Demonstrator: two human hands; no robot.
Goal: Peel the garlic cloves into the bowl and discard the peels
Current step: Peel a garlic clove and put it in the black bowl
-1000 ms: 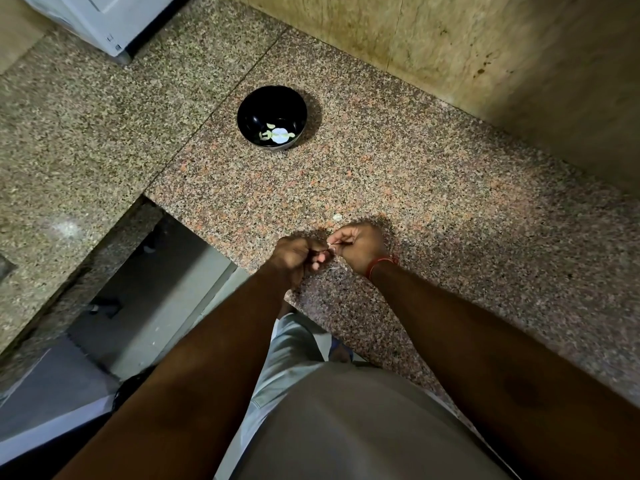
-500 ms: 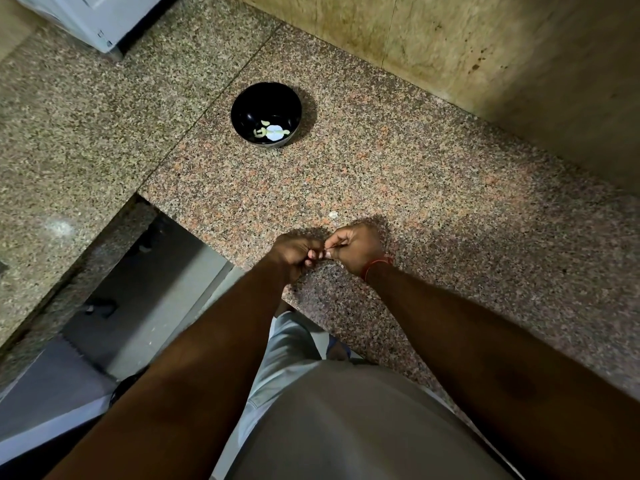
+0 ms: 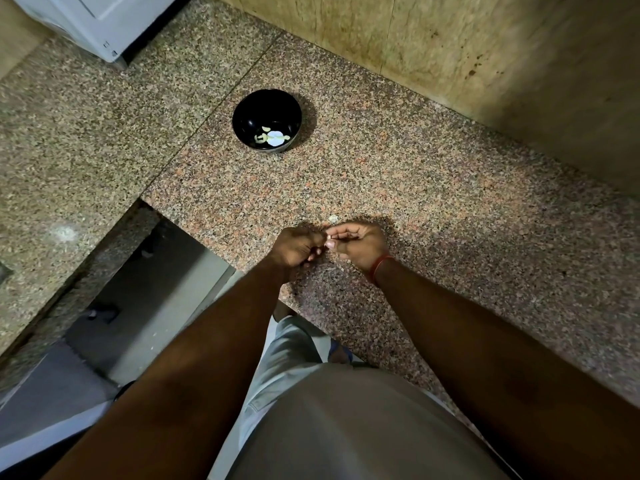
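Grip: both my hands pinch one clove (image 3: 328, 242) between them; left hand (image 3: 298, 246) curled, fingers bunched at its tip; right hand (image 3: 358, 243) curled, thumb and fingertips on it.
Clove: small, pale, mostly hidden by my fingers; held just above the counter (image 3: 433, 209) near its front edge. Can't tell how much skin is off.
Bowl: bowl (image 3: 266, 121) black, round, glossy; well apart from hands, farther back on counter. Holds a few pale pieces at the bottom, cloves or peel I can't tell.
Peel: one whitish scrap (image 3: 333, 218) on counter just beyond right hand.
Around: red band (image 3: 380, 268) on right wrist; white appliance (image 3: 100, 22) at far left corner; stained tan wall (image 3: 485, 53) behind.
Surface: speckled granite, pink-brown, polished, with a seam running past the bowl.
In the way: my own fingers cover the clove.
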